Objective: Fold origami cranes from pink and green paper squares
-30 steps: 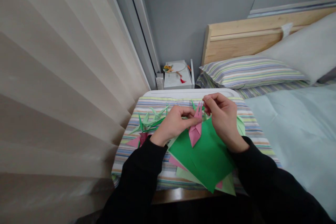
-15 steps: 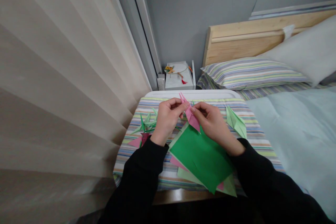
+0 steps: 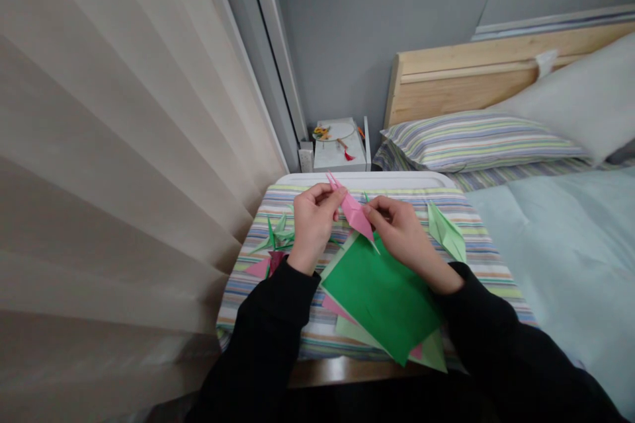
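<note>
Folded pink paper (image 3: 353,211) is held in the air between two bare hands, its thin point sticking up and out past the left hand (image 3: 313,228). Fingers (image 3: 327,193) of that hand are closed, pinching the paper near the point, while fingers (image 3: 380,208) of the right hand (image 3: 404,238) are closed on its lower, wider part. Black sleeves (image 3: 268,324) reach in from the bottom. Just below the hands lies a stack with a green paper sheet (image 3: 380,297) on top, and pale green paper (image 3: 354,329) and pink paper (image 3: 335,309) showing beneath it. Folded pale green paper (image 3: 445,232) lies right of the right hand, and folded green paper (image 3: 275,241) lies left of the left hand. Everything rests on a striped cloth (image 3: 292,344) over a white board (image 3: 364,180). Farther off are a striped pillow (image 3: 476,142) and a small white box (image 3: 340,155).
</note>
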A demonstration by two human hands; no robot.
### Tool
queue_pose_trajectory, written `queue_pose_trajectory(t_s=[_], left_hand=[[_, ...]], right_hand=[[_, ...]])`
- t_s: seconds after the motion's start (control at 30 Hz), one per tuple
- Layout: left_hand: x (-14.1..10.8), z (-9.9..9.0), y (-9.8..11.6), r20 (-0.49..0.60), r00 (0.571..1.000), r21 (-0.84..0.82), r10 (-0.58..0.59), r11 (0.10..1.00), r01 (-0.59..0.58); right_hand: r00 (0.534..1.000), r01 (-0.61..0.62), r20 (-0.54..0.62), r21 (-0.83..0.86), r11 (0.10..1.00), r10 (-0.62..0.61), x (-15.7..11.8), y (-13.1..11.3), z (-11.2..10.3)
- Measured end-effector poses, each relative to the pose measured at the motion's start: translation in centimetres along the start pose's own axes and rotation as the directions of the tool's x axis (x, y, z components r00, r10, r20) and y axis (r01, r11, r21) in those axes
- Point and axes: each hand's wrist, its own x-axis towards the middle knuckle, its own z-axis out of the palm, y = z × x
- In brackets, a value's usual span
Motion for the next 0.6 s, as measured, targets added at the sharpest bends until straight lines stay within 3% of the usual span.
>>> queue_pose_trajectory(t_s=[0.1,0.2,0.27,0.33,0.43,0.6], left_hand=[[0.1,-0.1,0.0,-0.038,0.999,-0.027,0.011,1.0,-0.012],[-0.1,0.0,0.4,0.067,0.998,-0.005,-0.02,1.0,0.02],[-0.3,0.2,0.7,0.175,0.983,0.031,-0.051,0.998,0.046],[-0.6,0.4,0.9,0.215,0.975,0.047,-0.057,0.998,0.048],[-0.7,0.4,1.0,0.159,0.987,0.026,-0.028,0.999,0.024],[-0.3,0.2,0.6,0.097,0.995,-0.047,0.018,0.999,-0.013]], right_hand=[[0.998,-0.043,-0.042,0.055,0.998,0.045,0.0,0.0,0.0],[0.991,-0.026,-0.124,0.15,0.988,0.045,-0.1,-0.3,0.0],[0.997,-0.027,-0.069,0.186,0.982,0.04,-0.1,-0.6,-0.1],[0.998,-0.057,0.042,0.19,0.98,0.05,-0.1,-0.8,-0.1],[0.985,-0.119,0.143,0.181,0.976,0.094,-0.2,-1.1,-0.2],[0.978,-0.156,0.166,0.191,0.969,0.125,-0.4,-1.4,-0.1]])
